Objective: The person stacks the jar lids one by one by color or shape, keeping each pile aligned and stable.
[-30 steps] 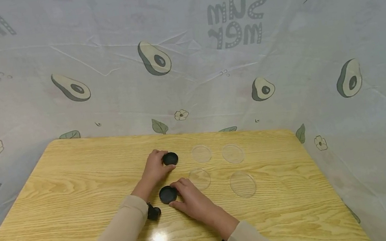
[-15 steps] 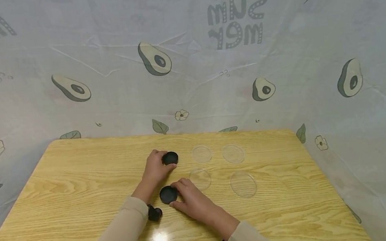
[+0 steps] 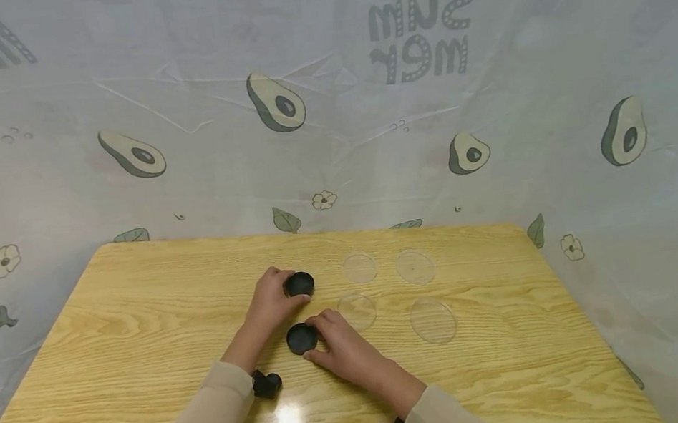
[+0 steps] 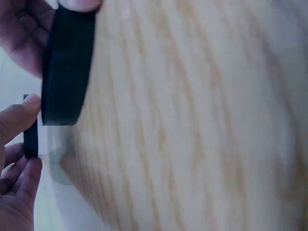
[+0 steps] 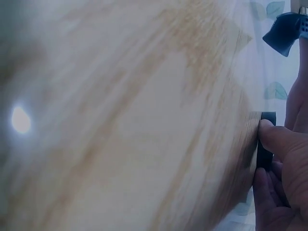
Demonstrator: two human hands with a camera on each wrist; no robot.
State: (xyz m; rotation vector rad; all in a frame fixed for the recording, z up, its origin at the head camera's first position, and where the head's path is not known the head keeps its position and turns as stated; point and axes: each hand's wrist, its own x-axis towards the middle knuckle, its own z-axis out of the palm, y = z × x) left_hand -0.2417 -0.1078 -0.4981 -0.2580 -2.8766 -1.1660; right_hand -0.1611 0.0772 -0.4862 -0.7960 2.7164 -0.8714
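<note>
My left hand pinches a shallow round black lid by its edge, thumb on the near side and fingers on the far side. In the left wrist view this black lid looms close, seen edge-on. Nearer to me, my right hand grips a second black lid by its right edge between thumb and fingers. The right wrist view has that second lid edge-on too, partly covered by the thumb. The two lids stay apart, one behind the other.
Several clear round discs lie on the wooden table to the right of the hands, among them a front right disc and a back left disc. Small black wrist cameras sit at the cuffs. A printed curtain hangs behind the table.
My left hand has shifted slightly toward me with its black lid. The right hand and its lid keep their place. The head view has turned a little left.
</note>
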